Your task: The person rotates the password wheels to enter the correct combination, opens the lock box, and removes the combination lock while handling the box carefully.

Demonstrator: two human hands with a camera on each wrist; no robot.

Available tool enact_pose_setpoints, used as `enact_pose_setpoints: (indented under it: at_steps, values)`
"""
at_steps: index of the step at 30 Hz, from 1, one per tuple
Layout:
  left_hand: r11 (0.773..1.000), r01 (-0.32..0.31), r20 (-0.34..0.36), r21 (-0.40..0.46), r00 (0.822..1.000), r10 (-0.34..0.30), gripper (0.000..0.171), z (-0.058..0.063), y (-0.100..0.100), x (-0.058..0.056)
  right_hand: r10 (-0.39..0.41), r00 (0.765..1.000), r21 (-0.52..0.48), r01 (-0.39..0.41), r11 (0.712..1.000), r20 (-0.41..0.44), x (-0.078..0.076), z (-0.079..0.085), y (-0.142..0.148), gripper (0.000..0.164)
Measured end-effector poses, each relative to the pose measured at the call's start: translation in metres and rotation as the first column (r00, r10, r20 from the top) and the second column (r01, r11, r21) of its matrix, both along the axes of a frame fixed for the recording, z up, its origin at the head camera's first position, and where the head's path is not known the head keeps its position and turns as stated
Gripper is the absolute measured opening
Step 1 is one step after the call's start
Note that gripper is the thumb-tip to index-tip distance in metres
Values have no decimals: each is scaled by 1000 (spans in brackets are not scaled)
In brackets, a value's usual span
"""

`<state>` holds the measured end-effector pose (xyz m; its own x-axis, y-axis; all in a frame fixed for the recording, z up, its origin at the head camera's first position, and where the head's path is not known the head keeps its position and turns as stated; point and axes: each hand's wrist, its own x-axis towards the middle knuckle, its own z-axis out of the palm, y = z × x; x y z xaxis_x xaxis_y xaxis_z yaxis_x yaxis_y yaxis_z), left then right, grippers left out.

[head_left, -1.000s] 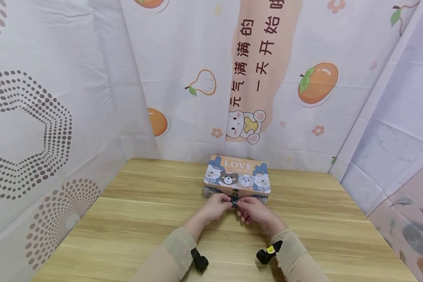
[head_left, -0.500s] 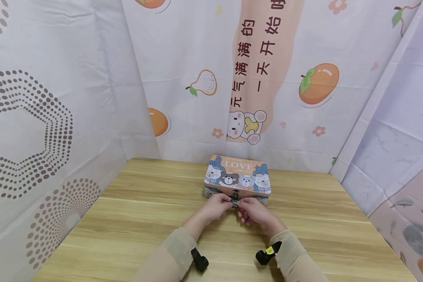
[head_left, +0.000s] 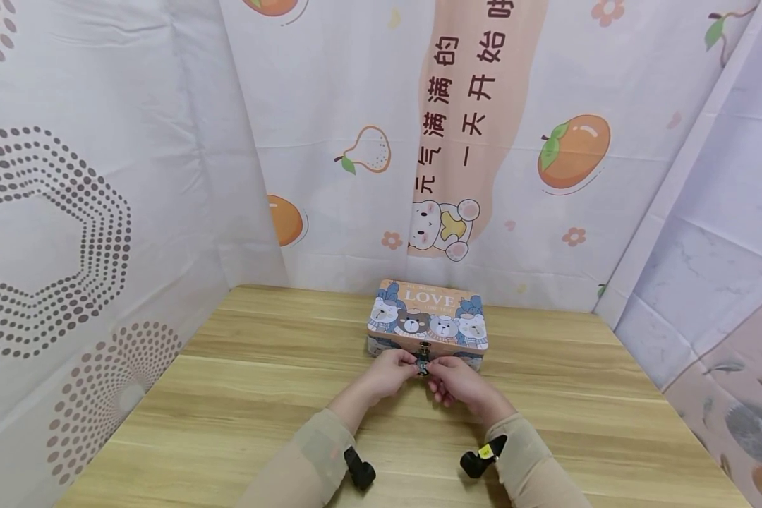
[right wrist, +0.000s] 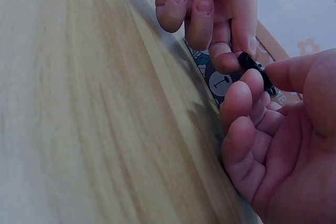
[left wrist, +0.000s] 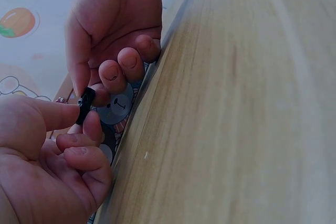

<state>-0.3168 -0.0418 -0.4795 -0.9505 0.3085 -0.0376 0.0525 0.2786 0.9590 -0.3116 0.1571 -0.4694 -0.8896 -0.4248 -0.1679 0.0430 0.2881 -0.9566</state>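
Observation:
A small black padlock (head_left: 422, 365) hangs from the metal clasp (head_left: 425, 346) on the front of a closed tin box (head_left: 427, 310) printed with bears and the word LOVE. From the left, my left hand (head_left: 387, 370) pinches the padlock between thumb and forefinger. My right hand (head_left: 462, 381) pinches its other side, the remaining fingers curled beneath. In the left wrist view the padlock (left wrist: 85, 103) shows edge-on between both hands' fingertips. The right wrist view also has the dark padlock (right wrist: 256, 71) between the thumbs and forefingers, which cover part of it.
The box stands near the back edge of a wood-grain table (head_left: 279, 395), close to a printed curtain (head_left: 330, 233). More curtains hang at the left (head_left: 184, 176) and right (head_left: 724, 247). Black wrist cameras (head_left: 359, 468) sit on both sleeves.
Both hands keep their place at the padlock, and the box stays put. The padlock's front looks slightly lighter now than a second ago.

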Motion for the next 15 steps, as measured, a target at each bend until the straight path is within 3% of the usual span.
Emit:
enact_pose_setpoints:
  at_steps: [15]
  values:
    - [1000,3,-7,-2,1000,-3,13,-2,0,-2,4,1000,5,-4,1000,2,0,0,-1,29]
